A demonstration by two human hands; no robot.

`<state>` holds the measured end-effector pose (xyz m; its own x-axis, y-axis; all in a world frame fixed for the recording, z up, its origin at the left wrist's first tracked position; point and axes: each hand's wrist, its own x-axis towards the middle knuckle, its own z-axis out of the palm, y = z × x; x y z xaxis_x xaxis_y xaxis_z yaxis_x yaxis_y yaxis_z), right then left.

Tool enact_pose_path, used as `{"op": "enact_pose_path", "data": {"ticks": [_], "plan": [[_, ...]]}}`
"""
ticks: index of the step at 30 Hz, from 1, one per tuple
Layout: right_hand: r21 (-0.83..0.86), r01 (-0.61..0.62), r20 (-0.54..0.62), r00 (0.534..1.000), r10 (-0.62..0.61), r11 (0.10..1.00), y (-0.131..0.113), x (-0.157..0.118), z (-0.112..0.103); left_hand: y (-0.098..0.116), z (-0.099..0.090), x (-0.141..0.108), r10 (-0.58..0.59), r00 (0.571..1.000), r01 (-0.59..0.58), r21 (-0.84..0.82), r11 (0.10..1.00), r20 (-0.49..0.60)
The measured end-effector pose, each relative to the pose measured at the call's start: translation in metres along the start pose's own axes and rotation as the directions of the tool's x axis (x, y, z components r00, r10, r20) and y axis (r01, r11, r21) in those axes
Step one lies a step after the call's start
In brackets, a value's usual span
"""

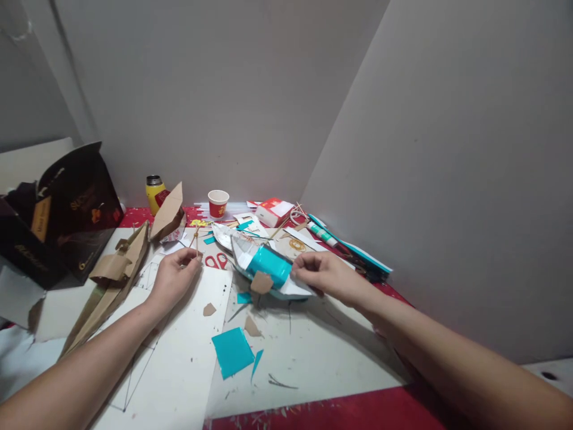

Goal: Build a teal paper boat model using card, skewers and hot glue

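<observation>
— What am I handling here?

— I'm pinching the paper boat model (264, 269), white with a teal band, at its right end with my right hand (324, 276); it's sitting on the white sheet (313, 346) at the middle of the table. I'm judging it as light and flimsy, easily crushed, so I'm gripping only the folded edge, not the hollow body.

— And the left hand?

— My left hand (172, 278) is closing its fingertips on a thin wooden stick (196, 239), standing nearly upright. It's looking brittle, so I'm holding it low.

— What's crowding me?

— Red-handled scissors (217, 260) are lying between the hands, a brown cardboard boat (111, 280) is resting to the left, teal scraps (231, 351) are lying in front, and a red paper cup (218, 203) and glue tube (323, 234) are standing behind.
</observation>
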<state>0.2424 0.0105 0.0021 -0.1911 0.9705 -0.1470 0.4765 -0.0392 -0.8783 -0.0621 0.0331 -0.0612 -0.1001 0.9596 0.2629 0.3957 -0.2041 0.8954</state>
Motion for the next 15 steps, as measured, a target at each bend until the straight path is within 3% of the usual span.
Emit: {"op": "enact_pose_path", "data": {"ticks": [6, 15], "plan": [[0.085, -0.012, -0.075, 0.997, 0.019, 0.996, 0.005, 0.025, -0.02, 0.004, 0.0, 0.0, -0.007, 1.0, 0.007, -0.002, 1.0, 0.003], [0.126, -0.003, -0.071, 0.997, 0.012, 0.992, -0.002, 0.03, -0.006, -0.001, -0.001, 0.001, -0.014, 1.0, 0.014, -0.035, 0.999, -0.008]]}}
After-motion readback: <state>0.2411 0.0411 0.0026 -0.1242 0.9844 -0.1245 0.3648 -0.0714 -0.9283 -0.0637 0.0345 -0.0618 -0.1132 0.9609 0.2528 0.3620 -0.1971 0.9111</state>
